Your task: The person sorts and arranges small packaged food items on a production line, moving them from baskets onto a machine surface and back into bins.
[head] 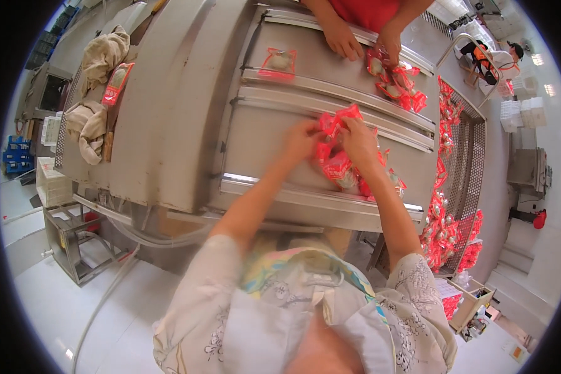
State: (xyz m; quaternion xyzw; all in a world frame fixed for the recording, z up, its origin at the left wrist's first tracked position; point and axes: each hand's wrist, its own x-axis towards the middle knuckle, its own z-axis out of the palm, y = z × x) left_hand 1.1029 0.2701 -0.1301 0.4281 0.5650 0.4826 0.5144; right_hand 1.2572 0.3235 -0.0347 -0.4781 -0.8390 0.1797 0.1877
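Note:
My right hand (359, 142) grips a red plastic packet (348, 117) above the lower steel tray of the machine (266, 140). My left hand (301, 140) is blurred by motion; its fingers are closed at the left edge of the same red plastic. Below and between my hands lie more red and clear packets (339, 168) with pale, rounded contents. Several of these reach under my right forearm toward the tray's right end, partly hidden by it. Metal sealing bars (318, 196) run along the tray's near edge.
Across the machine, a co-worker's hands (388, 44) handle packets at the upper tray, where one packet (279, 63) lies flat. At right stands a perforated metal bin (470, 173) of filled packets. Cloths (86, 128) and another packet (118, 84) lie left. A person (491, 63) sits beyond.

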